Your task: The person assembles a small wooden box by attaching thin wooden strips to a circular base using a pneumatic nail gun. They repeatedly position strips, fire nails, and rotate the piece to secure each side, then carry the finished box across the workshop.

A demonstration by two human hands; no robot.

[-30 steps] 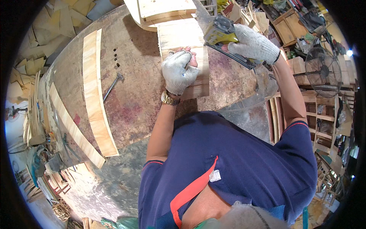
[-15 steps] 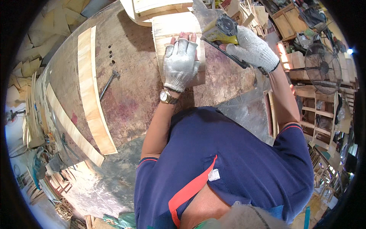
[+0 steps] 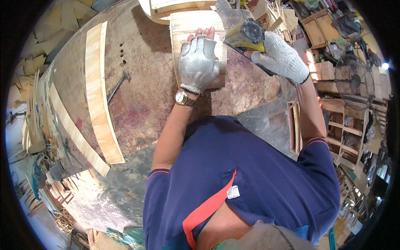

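Note:
My left hand (image 3: 197, 62), in a grey-white glove with bare fingertips, lies flat on a curved pale wooden piece (image 3: 198, 20), fingers stretched toward its far end. The piece rests on the worn brown worktable (image 3: 146, 96). In my gloved right hand (image 3: 283, 58) is a yellow and black nail gun (image 3: 246, 35), its handle wrapped by my fingers. Its head sits just right of the wooden piece; whether they touch, I cannot tell. Beyond the piece stands another curved wooden part (image 3: 162, 14), partly cut off by the picture's edge.
Two long curved plywood strips (image 3: 97, 91) (image 3: 77, 127) lie on the table's left side. A hammer (image 3: 118, 86) lies between them and my left arm, near several dark holes. A thin hose (image 3: 271, 115) curves by my right arm. At right stand a fan (image 3: 354, 77) and wooden frames (image 3: 348, 121).
The wooden piece under my left hand has shifted slightly right. My right hand and the nail gun have also moved a little right. Both hands keep the same hold.

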